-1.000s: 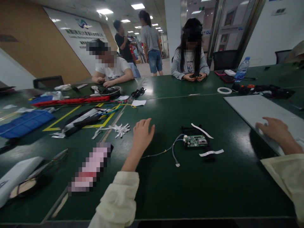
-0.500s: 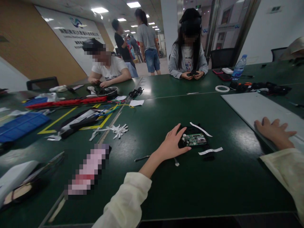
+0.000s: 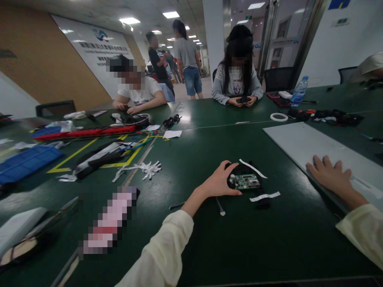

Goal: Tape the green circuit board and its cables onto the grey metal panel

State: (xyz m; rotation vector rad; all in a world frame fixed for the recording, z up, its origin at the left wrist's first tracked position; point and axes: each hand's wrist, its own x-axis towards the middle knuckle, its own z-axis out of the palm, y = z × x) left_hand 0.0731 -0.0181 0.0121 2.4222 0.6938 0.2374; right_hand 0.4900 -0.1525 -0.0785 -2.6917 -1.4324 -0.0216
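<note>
A small green circuit board [image 3: 247,181] on a black backing lies on the dark green table [image 3: 227,239], with thin wires [image 3: 220,208] trailing from its left side. My left hand [image 3: 220,183] curls round the board's left edge, thumb below and fingers above. Two white strips [image 3: 265,195] lie beside the board. My right hand [image 3: 329,177] rests flat, fingers spread, on the near edge of a large white panel [image 3: 308,143].
Several people sit or stand at the far side of the table. Cables, a red bar [image 3: 86,132], blue trays [image 3: 25,161] and white paper scraps [image 3: 148,167] lie to the left. A tape roll [image 3: 279,116], water bottle [image 3: 298,91] and black parts are at the back right.
My left hand has moved right from the bare table to the circuit board and closed round its left edge. My right hand has flattened on the white panel.
</note>
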